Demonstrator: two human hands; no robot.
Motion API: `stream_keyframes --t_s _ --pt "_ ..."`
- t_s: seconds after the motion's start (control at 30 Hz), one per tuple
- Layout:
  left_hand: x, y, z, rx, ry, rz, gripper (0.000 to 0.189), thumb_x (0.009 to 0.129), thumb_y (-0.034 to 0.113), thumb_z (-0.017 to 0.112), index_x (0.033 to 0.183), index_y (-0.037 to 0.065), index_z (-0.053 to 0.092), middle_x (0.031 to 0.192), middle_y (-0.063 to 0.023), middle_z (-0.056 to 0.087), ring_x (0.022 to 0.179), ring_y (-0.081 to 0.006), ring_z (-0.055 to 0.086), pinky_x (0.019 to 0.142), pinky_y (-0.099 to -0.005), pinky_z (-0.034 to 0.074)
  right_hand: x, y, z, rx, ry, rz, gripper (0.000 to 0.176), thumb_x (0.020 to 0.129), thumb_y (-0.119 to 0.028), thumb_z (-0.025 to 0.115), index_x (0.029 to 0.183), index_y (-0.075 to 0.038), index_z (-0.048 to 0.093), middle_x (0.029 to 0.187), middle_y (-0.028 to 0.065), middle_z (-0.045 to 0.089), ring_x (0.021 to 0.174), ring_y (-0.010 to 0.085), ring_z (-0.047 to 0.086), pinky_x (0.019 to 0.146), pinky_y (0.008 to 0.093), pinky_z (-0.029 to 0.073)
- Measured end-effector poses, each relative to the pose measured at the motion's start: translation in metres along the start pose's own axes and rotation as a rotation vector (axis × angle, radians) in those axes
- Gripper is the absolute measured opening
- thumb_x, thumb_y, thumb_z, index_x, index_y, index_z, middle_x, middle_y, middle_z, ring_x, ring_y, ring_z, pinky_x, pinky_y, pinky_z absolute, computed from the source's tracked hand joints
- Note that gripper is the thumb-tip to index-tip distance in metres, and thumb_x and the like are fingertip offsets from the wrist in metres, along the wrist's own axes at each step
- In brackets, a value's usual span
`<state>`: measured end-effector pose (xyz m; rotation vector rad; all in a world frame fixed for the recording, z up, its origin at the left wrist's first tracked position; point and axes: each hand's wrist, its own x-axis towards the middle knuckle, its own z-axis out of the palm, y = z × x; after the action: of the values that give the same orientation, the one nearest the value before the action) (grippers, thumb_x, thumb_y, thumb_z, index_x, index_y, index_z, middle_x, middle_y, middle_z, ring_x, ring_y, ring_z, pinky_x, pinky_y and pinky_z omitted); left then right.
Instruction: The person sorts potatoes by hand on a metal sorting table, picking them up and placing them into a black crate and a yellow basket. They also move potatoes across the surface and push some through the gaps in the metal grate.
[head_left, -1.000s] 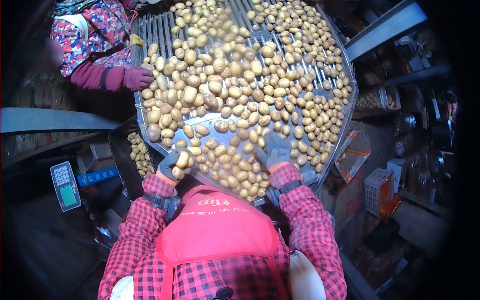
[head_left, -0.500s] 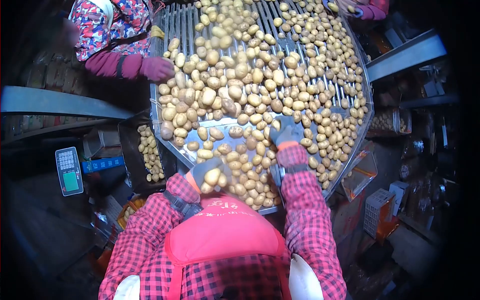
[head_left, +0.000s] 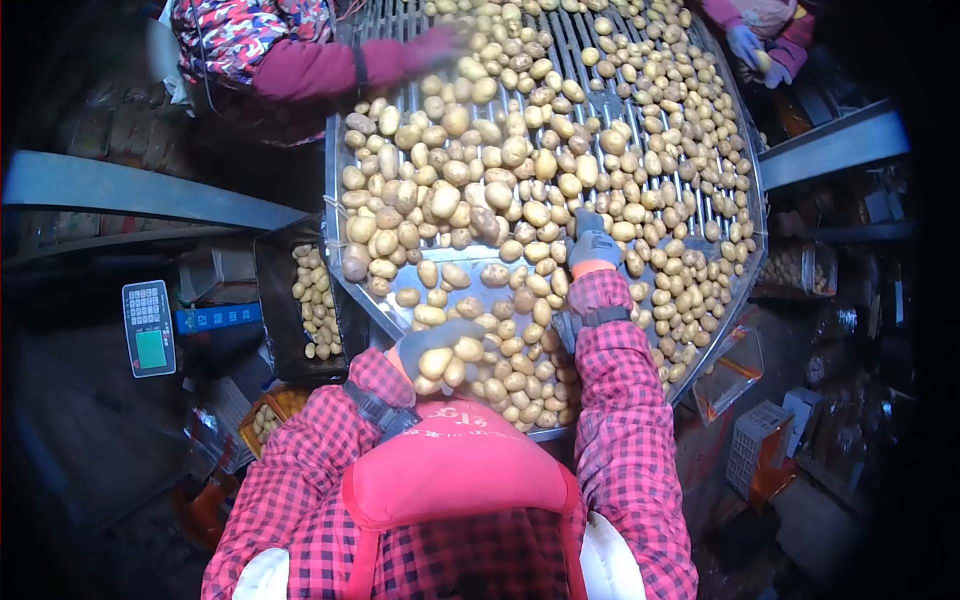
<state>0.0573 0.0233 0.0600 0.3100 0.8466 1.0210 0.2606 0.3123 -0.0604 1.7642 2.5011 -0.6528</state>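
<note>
Potatoes (head_left: 520, 190) are spread in a dense single layer over the table (head_left: 333, 190), thickest at its left half and thinner toward its right rim. Each tuber is judged firm, fairly light, rounded and dusty rather than slippery. The skin is likely to bruise if dropped, and a loose tuber will roll. A grip across the middle, with the fingers cupped under, is judged best, and several fit in one palm.

A handful of potatoes (head_left: 450, 365) is held at the near edge of the table. The gloved left hand (head_left: 432, 345) is curled around it. The gloved right hand (head_left: 592, 248) lies palm down on the layer near the middle of the table. Whether it grips a tuber cannot be told.

The table surface is made of parallel metal bars with a plain plate at the near end. Co-workers' hands (head_left: 435, 45) (head_left: 752, 48) reach in at the far corners. A dark bin (head_left: 315, 300) of potatoes stands below the left rim. A weighing scale (head_left: 149, 328) sits further left.
</note>
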Motion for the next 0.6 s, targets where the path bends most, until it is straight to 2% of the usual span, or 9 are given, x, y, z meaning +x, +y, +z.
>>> stream_keyframes --t_s 0.07,0.1,0.13,0.2,0.3,0.37,0.47,0.53,0.6 --pt "0.001 -0.002 -0.004 -0.103 0.065 -0.108 0.045 0.102 0.011 0.051 0.146 0.006 0.051 0.107 -0.0083 0.064 0.074 -0.0133 0.059 0.065 -0.0273 0.05 -0.012 -0.012 -0.016 0.114 -0.014 0.09 0.053 0.083 -0.03 0.07 0.133 -0.015 0.061 0.136 0.019 0.061 0.119 0.0377 0.063 0.1 0.0468 0.05" --pt "0.002 -0.003 -0.007 -0.157 0.094 -0.16 0.046 0.101 0.008 0.051 0.147 0.006 0.05 0.108 -0.008 0.063 0.074 -0.0123 0.058 0.065 -0.0267 0.05 -0.022 -0.006 -0.002 0.303 0.171 -0.04 0.045 0.081 -0.033 0.071 0.122 -0.012 0.068 0.126 0.02 0.066 0.114 0.0394 0.065 0.1 0.0472 0.051" --pt "-0.001 0.004 -0.002 0.064 0.023 -0.076 0.048 0.102 0.013 0.052 0.149 0.006 0.048 0.111 -0.0072 0.064 0.074 -0.0115 0.058 0.067 -0.0268 0.051 -0.051 -0.042 -0.05 0.392 0.048 -0.009 0.044 0.079 -0.035 0.073 0.114 -0.009 0.072 0.113 0.0197 0.072 0.105 0.04 0.068 0.095 0.0469 0.054" --pt "0.008 -0.018 -0.026 0.003 -0.082 -0.093 0.049 0.103 0.017 0.051 0.151 0.006 0.047 0.114 -0.008 0.064 0.074 -0.0114 0.058 0.068 -0.0266 0.052 -0.088 -0.073 -0.064 0.632 -0.156 -0.149 0.045 0.078 -0.035 0.075 0.114 -0.008 0.072 0.101 0.0209 0.073 0.095 0.0382 0.071 0.084 0.0443 0.056" --pt "0.023 -0.045 -0.06 -0.37 -0.308 -0.183 0.043 0.102 0.032 0.054 0.133 0.002 0.056 0.099 -0.0097 0.065 0.07 -0.0137 0.059 0.065 -0.0283 0.053 -0.138 -0.102 -0.056 0.724 -0.285 -0.564 0.048 0.078 -0.029 0.084 0.118 -0.006 0.072 0.11 0.0168 0.072 0.104 0.0308 0.069 0.09 0.0415 0.054" --pt "0.016 -0.025 -0.049 -0.399 -0.256 -0.248 0.043 0.101 0.037 0.056 0.124 0.0 0.06 0.092 -0.01 0.065 0.068 -0.0148 0.06 0.061 -0.0285 0.053 -0.136 -0.115 -0.057 0.695 -0.261 -0.791 0.036 0.082 -0.024 0.079 0.111 -0.005 0.073 0.109 0.0153 0.072 0.104 0.0308 0.069 0.09 0.0412 0.054" --pt "0.002 0.001 -0.017 -0.205 0.104 -0.221 0.04 0.099 0.032 0.06 0.122 0.0 0.057 0.089 -0.0086 0.062 0.067 -0.0147 0.06 0.053 -0.0267 0.05 -0.086 -0.1 -0.033 0.761 -0.064 -0.701 0.033 0.085 -0.03 0.075 0.108 -0.006 0.073 0.105 0.014 0.072 0.1 0.0342 0.067 0.089 0.0454 0.052" --pt "-0.016 -0.016 -0.046 -0.277 0.154 -0.208 0.037 0.098 0.028 0.062 0.122 0.001 0.054 0.09 -0.0073 0.059 0.068 -0.0139 0.06 0.051 -0.0257 0.048 -0.037 -0.091 -0.027 0.492 0.112 -0.474 0.026 0.089 -0.028 0.069 0.102 -0.006 0.072 0.107 0.0154 0.071 0.1 0.0353 0.066 0.089 0.0459 0.052" --pt "-0.031 -0.017 -0.082 -0.576 -0.018 -0.22 0.032 0.099 0.029 0.059 0.119 0.004 0.053 0.093 -0.007 0.057 0.069 -0.0153 0.059 0.049 -0.0269 0.048 -0.003 -0.066 0.007 0.15 0.467 -0.537 0.039 0.089 -0.027 0.067 0.124 -0.012 0.068 0.119 0.0133 0.068 0.111 0.0355 0.063 0.095 0.0473 0.048"
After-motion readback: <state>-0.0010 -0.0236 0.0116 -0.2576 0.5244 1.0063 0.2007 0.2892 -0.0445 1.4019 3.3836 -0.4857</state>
